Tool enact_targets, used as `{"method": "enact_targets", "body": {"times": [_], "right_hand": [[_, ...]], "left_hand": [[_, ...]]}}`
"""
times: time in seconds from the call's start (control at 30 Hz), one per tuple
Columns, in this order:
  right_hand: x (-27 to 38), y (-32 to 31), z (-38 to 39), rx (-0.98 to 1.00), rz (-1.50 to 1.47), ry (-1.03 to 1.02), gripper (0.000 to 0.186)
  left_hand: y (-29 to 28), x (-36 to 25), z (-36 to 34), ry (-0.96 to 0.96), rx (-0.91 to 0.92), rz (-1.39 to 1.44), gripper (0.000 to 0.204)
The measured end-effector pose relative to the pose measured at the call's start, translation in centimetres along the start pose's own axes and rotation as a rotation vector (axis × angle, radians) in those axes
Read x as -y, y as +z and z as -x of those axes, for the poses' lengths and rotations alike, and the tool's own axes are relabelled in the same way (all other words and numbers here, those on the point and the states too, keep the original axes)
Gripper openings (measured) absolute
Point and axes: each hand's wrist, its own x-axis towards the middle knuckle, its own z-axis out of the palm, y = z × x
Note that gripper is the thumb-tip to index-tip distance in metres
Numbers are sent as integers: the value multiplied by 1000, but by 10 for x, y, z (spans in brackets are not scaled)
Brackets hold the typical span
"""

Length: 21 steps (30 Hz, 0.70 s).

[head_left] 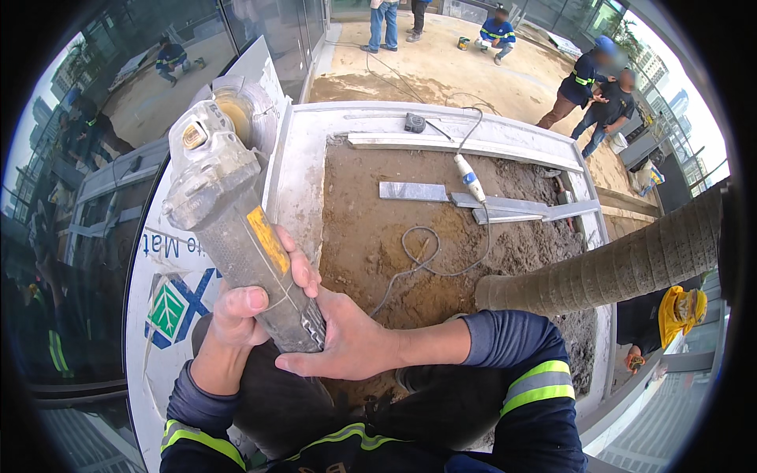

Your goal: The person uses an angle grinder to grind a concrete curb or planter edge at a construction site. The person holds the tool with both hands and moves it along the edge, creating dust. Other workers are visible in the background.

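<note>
Both my hands are closed around a dusty grey angle grinder (pixel 223 189) with a yellow label on its body. It is raised in front of me, tilted with its head toward the upper left. My left hand (pixel 239 312) grips the body from the left, its thumb lying along the side. Wrapped round the rear end from the right is my right hand (pixel 347 337). The grinder's disc (pixel 260 118), pale with dust, sits beside the white panel at the glass wall. Whether the disc is turning, I cannot tell.
White ledges (pixel 303 169) frame a soil bed (pixel 367 229) before me. Stone strips (pixel 412 191), a cable connector (pixel 470 178) and grey cable lie there. A tape measure (pixel 415 122) rests on the far ledge. A tree trunk (pixel 607 264) leans in at right. Several people (pixel 498 35) are beyond.
</note>
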Motion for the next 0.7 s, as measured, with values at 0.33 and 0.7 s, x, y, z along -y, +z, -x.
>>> {"method": "enact_targets", "body": {"times": [0.33,0.7], "right_hand": [[0,0,1,6,-20,8,67],[2,0,1,-4,-18,30,68]], "left_hand": [[0,1,0,1,0,14,75],[-2,3,1,-2,-1,35,75]]}}
